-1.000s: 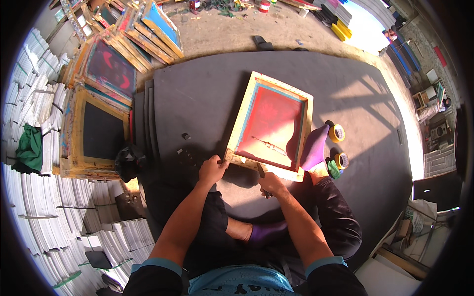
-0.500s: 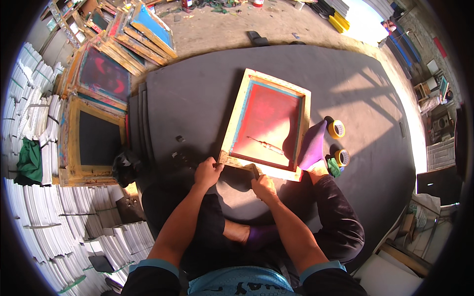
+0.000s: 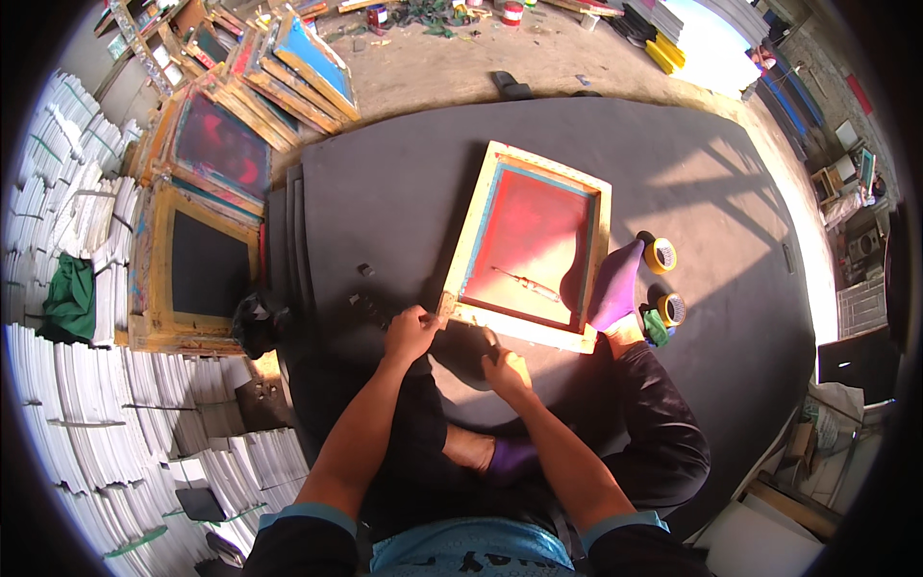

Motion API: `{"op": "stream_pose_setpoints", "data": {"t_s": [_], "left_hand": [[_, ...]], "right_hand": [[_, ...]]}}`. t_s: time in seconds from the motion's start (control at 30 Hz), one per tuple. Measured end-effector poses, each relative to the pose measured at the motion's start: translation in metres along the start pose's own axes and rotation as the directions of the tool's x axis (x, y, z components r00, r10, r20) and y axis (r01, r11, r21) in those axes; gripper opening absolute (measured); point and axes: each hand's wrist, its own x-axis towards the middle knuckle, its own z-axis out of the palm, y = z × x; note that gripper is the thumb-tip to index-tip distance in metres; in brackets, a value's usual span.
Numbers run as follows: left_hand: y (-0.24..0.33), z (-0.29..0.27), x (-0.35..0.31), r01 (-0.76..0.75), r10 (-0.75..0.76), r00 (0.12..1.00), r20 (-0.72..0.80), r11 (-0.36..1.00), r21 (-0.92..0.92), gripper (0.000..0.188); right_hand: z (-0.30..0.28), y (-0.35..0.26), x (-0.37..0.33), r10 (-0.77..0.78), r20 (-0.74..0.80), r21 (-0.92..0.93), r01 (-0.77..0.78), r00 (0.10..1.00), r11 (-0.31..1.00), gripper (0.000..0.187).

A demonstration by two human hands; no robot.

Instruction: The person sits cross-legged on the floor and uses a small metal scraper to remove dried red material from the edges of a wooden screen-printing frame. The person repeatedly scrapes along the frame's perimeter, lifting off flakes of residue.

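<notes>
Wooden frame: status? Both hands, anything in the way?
Left hand at near-left corner of wooden frame. Right hand closed on partly hidden tool. Possibly in the way: screwdriver-like tool on red mesh.

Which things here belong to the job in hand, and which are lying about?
Likely job:
Rectangular wooden frame with red panel, left hand at its corner
Slim tool in right hand
Thin screwdriver on the panel

Likely lying about:
Round yellow tape rolls
Crumpled black plastic
Crumpled green cloth, left
</notes>
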Motion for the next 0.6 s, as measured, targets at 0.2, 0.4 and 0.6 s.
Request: {"op": "stream_pose_setpoints", "data": {"t_s": [0.2, 0.4, 0.6], "left_hand": [[-0.005, -0.034, -0.008, 0.273, -0.147, 0.955, 0.257, 0.774, -0.572, 0.033], [-0.018, -0.057, -0.003, 0.276, -0.183, 0.961, 0.209, 0.553, -0.786, 0.03], [-0.026, -0.06, 0.001, 0.254, -0.224, 0.961, 0.162, 0.481, -0.839, 0.025]], "right_hand": [[-0.006, -0.1, -0.011, -0.123, 0.397, 0.565, -0.136, 0.909, 0.814, 0.022], [0.0, -0.131, 0.014, -0.116, 0.628, 0.614, -0.399, 0.769, 0.681, 0.022], [-0.007, -0.143, 0.031, -0.171, 0.73, 0.559, -0.433, 0.662, 0.707, 0.037]]}}
